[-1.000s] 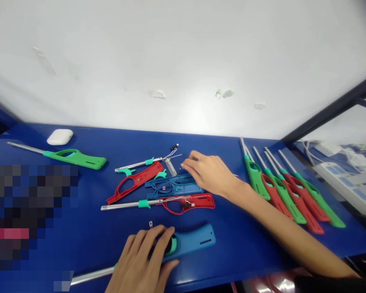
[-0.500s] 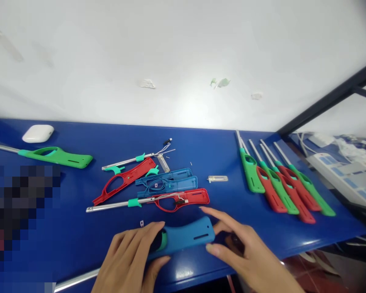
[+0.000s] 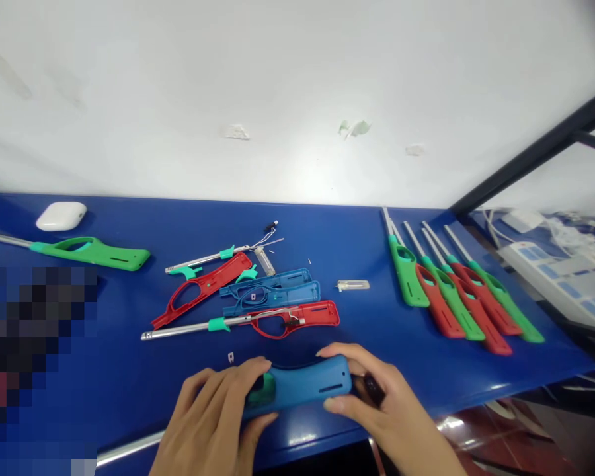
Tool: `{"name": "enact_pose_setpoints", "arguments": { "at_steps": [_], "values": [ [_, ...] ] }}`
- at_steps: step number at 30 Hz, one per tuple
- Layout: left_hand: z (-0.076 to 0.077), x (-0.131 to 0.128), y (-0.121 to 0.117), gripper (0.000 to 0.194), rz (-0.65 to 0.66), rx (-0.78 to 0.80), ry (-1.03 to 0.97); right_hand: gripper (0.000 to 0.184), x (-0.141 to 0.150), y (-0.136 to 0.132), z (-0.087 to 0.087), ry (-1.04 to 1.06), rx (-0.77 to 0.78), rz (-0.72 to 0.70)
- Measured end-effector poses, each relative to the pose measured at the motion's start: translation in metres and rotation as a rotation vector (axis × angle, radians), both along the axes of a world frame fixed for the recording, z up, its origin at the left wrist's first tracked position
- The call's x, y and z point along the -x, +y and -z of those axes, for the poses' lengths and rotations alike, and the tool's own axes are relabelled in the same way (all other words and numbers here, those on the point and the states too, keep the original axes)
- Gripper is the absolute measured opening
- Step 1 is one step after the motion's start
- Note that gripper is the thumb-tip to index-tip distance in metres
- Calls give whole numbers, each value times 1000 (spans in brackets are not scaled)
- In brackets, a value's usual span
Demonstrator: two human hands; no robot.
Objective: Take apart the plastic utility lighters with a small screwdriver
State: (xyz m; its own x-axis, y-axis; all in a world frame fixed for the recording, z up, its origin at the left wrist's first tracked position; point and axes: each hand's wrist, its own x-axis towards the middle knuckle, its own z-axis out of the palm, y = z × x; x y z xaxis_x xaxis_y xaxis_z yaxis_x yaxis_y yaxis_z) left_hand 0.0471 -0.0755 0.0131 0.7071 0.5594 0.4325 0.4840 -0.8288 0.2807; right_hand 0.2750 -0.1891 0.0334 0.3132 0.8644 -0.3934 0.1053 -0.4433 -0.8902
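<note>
A blue long-nosed gas lighter [image 3: 307, 385] lies crosswise between my hands near the table's front edge. My left hand [image 3: 213, 416] is closed round its trigger end, hiding much of the green trigger [image 3: 264, 390]. From under that hand the metal tube [image 3: 129, 449] sticks out to the left. My right hand [image 3: 381, 403] pinches the handle's butt end, thumb on the near edge and fingertips at the far edge. A dark rounded object [image 3: 373, 390] sits inside the right palm, mostly covered, and I cannot make out its kind.
Beyond my hands lie opened red [image 3: 322, 314] and blue lighter shells [image 3: 297, 291], metal tubes [image 3: 183, 330] with wires, and clear fuel tanks [image 3: 353, 285]. Assembled lighters [image 3: 451, 301] line the right side. At left are a green lighter [image 3: 99, 253] and a white case [image 3: 62, 216].
My right hand's fingers have closed in on the butt end of the blue lighter, which has shifted very slightly right. My left hand keeps its hold.
</note>
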Motion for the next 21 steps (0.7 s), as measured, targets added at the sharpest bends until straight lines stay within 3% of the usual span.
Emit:
{"name": "enact_pose_setpoints", "arguments": {
  "at_steps": [5, 9, 14, 18, 21],
  "values": [
    [-2, 1, 1, 25, -18, 26, -15, 38, 2, 4, 9, 3, -6, 63],
    [-10, 1, 6, 33, -87, 65, -58, 38, 3, 0, 16, -82, -46, 64],
    [-22, -11, 40, 46, -226, 31, -76, 30, 4, -1, 16, -202, -92, 72],
    [-22, -19, 73, 49, -187, 50, 42, 32, 5, -3, 19, -262, -117, 83],
    [-19, -14, 74, 41, -153, 24, 11, 32, 6, -4, 24, -287, -145, 71]
  ]
}}
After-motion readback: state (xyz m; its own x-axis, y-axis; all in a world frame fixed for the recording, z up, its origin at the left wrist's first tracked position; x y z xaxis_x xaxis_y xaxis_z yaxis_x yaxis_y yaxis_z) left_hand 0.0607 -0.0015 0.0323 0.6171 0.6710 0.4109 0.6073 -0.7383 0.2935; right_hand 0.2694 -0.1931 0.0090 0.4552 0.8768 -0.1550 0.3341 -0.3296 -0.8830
